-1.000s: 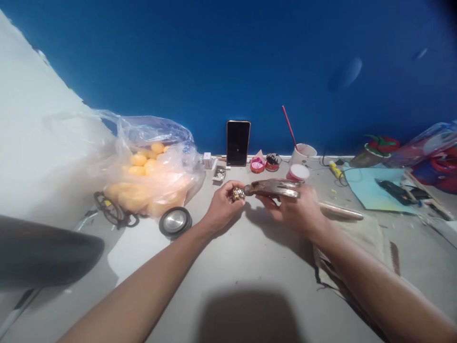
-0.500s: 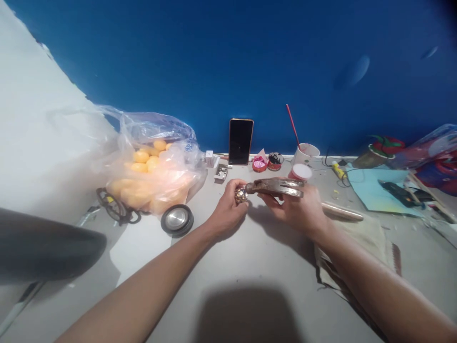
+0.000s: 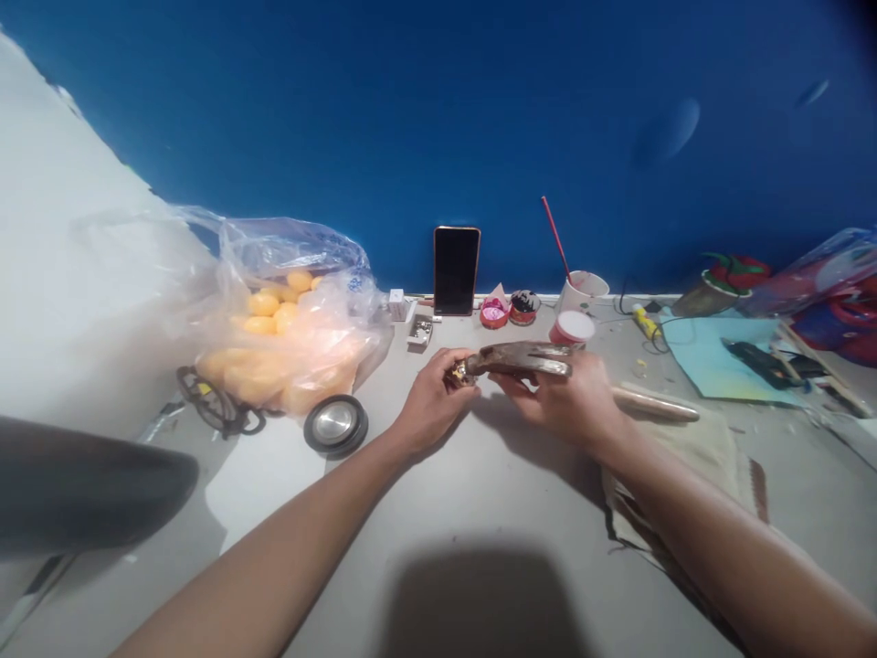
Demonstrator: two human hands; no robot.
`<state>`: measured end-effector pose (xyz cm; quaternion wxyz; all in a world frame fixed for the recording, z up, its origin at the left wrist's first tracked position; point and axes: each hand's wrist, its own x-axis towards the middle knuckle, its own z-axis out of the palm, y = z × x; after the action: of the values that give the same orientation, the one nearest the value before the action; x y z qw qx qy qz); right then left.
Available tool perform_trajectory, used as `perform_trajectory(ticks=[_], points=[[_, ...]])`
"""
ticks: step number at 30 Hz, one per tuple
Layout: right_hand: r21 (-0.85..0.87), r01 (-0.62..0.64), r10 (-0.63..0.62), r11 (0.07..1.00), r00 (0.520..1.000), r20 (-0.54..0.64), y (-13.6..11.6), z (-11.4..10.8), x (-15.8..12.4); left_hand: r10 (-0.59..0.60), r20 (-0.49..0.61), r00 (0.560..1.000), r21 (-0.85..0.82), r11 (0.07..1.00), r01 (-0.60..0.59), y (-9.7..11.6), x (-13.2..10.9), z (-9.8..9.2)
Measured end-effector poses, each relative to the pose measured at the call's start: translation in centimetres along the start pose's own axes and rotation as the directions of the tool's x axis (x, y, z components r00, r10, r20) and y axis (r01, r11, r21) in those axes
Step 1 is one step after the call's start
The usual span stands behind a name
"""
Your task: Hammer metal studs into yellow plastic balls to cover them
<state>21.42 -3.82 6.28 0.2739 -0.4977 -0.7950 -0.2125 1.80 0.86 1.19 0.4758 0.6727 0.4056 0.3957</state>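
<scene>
Glittery ball (image 3: 457, 374), small and speckled with gold, sits at the middle of the grey table (image 3: 480, 512), pinched in the fingertips of the left hand (image 3: 430, 404). Its right side touches the left tip of a curved brown piece (image 3: 527, 357). The right hand (image 3: 574, 402) grips that piece from below, fingers clamped round it and thumb on its near side.

A second ago the ball showed almost whole between thumb and forefinger. Now the left fingers curl further over it and only a sliver glints through. Both hands sit about where they were, and the ball and the tip meet as before. I judge that the joining of ball and tip is at its pressing stage, with the grip tightening rather than shifting.

Counted:
- One ball, one brown piece and two hands.
- One dark phone (image 3: 456, 270), standing against the blue wall at the far edge.
- Two small red pots (image 3: 494, 314) just right of the phone.
- Two white cups, the far one (image 3: 582, 289) with a red stick in it and the near one (image 3: 573, 326) just behind the brown piece.
- One clear plastic bag (image 3: 294, 320) at far left, holding yellow lumps too overlapped to count.
- One black-rimmed metal disc (image 3: 335, 425) near the bag.
- One pale wooden rod (image 3: 654, 403) lying right of the right hand.
</scene>
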Motion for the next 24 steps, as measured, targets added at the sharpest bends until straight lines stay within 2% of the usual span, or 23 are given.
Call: perform_trajectory(ticks=[3,6,8,11,13,17,21,24], points=[[-0.046,-0.047,0.048,0.998,0.999,0.007,0.0,-0.3,0.1,-0.076,0.010,0.997,-0.022,0.997,0.077,0.0,-0.1,0.1],[-0.040,-0.050,0.055,0.998,0.991,0.124,0.1,-0.3,0.3,-0.061,0.005,0.998,-0.047,0.997,0.061,-0.1,-0.2,0.2],[-0.037,-0.062,0.067,0.997,0.984,0.163,0.2,-0.2,0.2,-0.055,-0.015,0.998,-0.020,0.998,0.055,-0.1,-0.2,0.2],[-0.072,-0.099,0.106,0.992,0.989,0.102,0.3,-0.3,0.2,-0.072,-0.058,0.996,0.058,0.995,0.076,0.1,-0.2,0.2],[-0.077,-0.099,0.107,0.992,0.989,0.103,0.1,-0.4,0.2,-0.078,-0.071,0.994,0.070,0.994,0.083,0.2,-0.1,0.1],[-0.070,-0.093,0.108,0.993,0.959,0.260,-0.2,-0.5,0.3,-0.021,-0.092,0.996,0.116,0.993,0.032,0.1,0.0,0.1],[-0.125,-0.158,0.183,0.979,0.958,0.219,0.4,-0.5,0.4,0.020,-0.135,0.991,0.158,0.987,0.002,-0.4,0.1,0.0],[-0.132,-0.209,0.239,0.969,0.928,0.284,1.0,0.0,0.4,0.013,-0.161,0.987,0.141,0.990,0.010,-0.7,0.1,0.0]])
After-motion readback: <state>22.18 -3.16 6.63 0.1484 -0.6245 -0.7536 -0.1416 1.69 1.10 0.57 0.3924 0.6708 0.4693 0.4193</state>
